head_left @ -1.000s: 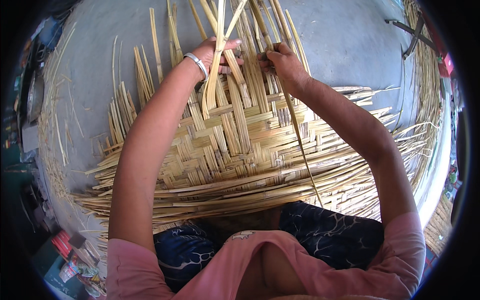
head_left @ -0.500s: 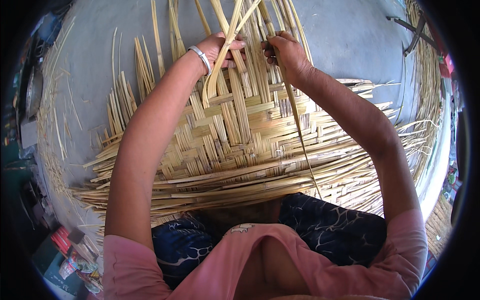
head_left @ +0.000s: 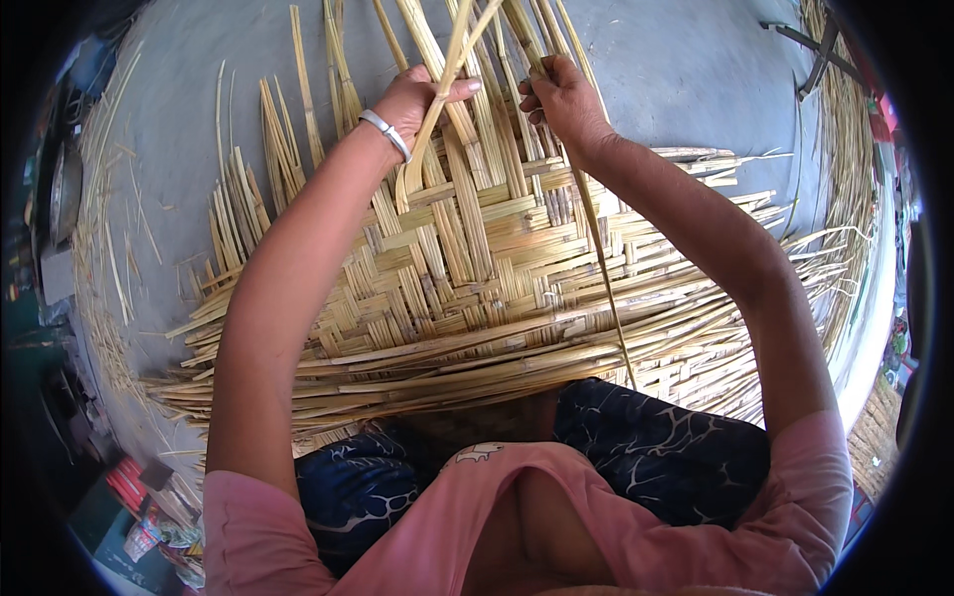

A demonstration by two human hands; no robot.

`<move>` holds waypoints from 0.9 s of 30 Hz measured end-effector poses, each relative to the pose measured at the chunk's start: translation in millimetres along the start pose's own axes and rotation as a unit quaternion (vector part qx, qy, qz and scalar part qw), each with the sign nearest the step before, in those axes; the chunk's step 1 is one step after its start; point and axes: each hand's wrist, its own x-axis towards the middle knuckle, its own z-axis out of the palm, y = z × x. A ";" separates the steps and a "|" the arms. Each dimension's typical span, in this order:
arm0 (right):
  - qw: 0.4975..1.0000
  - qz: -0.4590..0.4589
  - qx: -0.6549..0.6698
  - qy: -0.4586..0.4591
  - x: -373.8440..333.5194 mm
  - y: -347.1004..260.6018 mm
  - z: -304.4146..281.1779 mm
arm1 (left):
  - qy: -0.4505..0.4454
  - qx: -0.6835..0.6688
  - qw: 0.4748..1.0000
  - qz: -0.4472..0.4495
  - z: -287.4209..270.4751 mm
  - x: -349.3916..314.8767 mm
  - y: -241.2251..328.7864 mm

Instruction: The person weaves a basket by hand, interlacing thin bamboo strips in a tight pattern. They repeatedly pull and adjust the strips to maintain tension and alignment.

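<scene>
Left hand [head_left: 422, 99], silver bangle at wrist, closed around lifted pale yellow flat bamboo strips [head_left: 449, 74]. Right hand [head_left: 561, 99] pinching a thin long bamboo sliver [head_left: 601, 268] trailing back toward lap. Below both, half-woven yellow bamboo mat [head_left: 477, 268]. Likely risks: strips slipping free, springing back; sliver snapping if bent sharply.

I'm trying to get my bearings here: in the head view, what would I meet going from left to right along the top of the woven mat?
Loose upright strips → silver bangle → left hand lifting a strip → right hand pinching a thin strip → dark metal tool on the grey floor.
</scene>
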 end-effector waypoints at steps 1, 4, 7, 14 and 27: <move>0.998 -0.033 -0.057 -0.008 -3.1 3.8 -2.3 | -0.041 -0.035 0.998 0.015 -2.0 -0.1 2.6; 0.976 -0.099 -0.181 -0.067 -17.2 15.2 -7.2 | -0.053 -0.075 0.996 0.016 -10.3 -1.4 10.0; 0.948 -0.130 -0.259 -0.130 -28.1 20.9 -10.1 | -0.019 -0.121 0.988 0.094 -16.4 -2.8 13.1; 0.907 -0.029 -0.374 -0.193 -1.0 1.9 -28.6 | 0.259 -0.054 0.952 0.152 -69.6 -33.0 35.6; 0.740 0.033 -0.589 -0.322 3.5 -39.7 -46.1 | 0.219 0.119 0.950 -0.189 -63.5 -152.3 -31.3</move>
